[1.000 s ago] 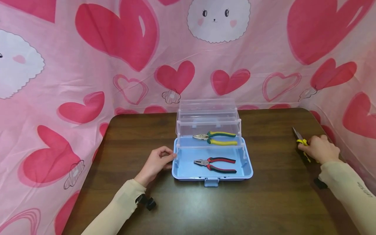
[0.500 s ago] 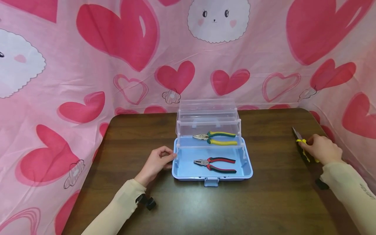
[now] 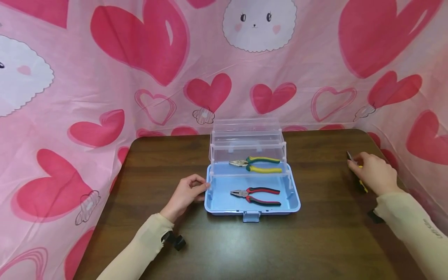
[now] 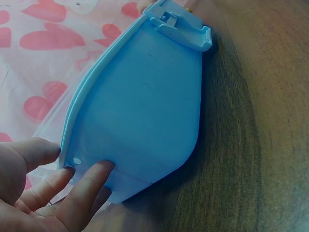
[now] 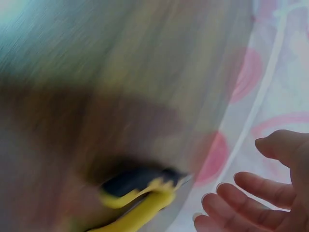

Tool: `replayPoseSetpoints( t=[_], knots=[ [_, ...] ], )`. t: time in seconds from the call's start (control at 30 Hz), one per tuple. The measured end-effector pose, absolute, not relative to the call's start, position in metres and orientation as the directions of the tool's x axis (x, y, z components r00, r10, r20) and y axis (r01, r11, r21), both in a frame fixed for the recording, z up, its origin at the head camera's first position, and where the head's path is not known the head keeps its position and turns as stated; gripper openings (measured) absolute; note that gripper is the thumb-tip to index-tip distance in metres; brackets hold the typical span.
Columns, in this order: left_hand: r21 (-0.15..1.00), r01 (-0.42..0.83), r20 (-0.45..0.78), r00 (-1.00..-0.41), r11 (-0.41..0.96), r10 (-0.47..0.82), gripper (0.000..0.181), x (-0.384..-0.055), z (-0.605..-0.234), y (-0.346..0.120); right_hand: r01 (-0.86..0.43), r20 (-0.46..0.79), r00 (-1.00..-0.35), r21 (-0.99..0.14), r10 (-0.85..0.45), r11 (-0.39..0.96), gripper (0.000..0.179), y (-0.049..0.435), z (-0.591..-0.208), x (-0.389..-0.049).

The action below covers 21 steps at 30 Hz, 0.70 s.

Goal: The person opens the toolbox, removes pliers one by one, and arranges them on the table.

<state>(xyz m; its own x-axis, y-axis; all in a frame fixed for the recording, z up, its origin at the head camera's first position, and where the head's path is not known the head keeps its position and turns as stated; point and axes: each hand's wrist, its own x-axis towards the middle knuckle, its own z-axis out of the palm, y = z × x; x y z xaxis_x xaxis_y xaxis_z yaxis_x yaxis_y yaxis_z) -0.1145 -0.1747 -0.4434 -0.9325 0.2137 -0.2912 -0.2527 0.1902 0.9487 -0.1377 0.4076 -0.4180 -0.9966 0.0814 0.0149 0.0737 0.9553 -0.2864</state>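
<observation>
My left hand (image 3: 185,194) holds the left side of a light blue toolbox (image 3: 252,212), its thumb at the rim and its fingers against the outer wall (image 4: 140,106). The toolbox stands open, with clear trays raised at the back. Inside lie pliers with red and black handles (image 3: 264,190). Behind them, pliers with yellow and green handles (image 3: 265,170) rest in the tray area. At far right my right hand (image 3: 376,173) hovers over long-nosed pliers with yellow and black handles (image 5: 145,212), hiding much of them from the head view. Its fingers are spread and apart from the pliers in the right wrist view.
A dark wooden table (image 3: 227,249) carries everything. Pink cloth (image 3: 105,97) with heart prints hangs close around its back and sides. The toolbox latch (image 3: 251,216) sticks out at the front.
My right hand shifted slightly right, then moved left and farther over the long-nosed pliers, covering more of them. The left hand and toolbox stay put.
</observation>
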Motion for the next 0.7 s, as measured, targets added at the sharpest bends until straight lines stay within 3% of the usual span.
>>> replayPoseSetpoints(
  t=[0.37, 0.7],
  knots=[
    [0.945, -0.264, -0.302, -0.930, 0.192, 0.207, 0.023, -0.115, -0.443, -0.174, -0.081, 0.190, -0.982, -0.337, -0.017, 0.938, 0.030, 0.350, -0.398, -0.140],
    [0.948, -0.260, -0.297, -0.930, 0.182, 0.215, 0.022, -0.114, -0.442, -0.174, -0.175, 0.187, -0.976, -0.366, -0.112, 0.914, 0.033, 0.301, -0.381, -0.136]
  ],
)
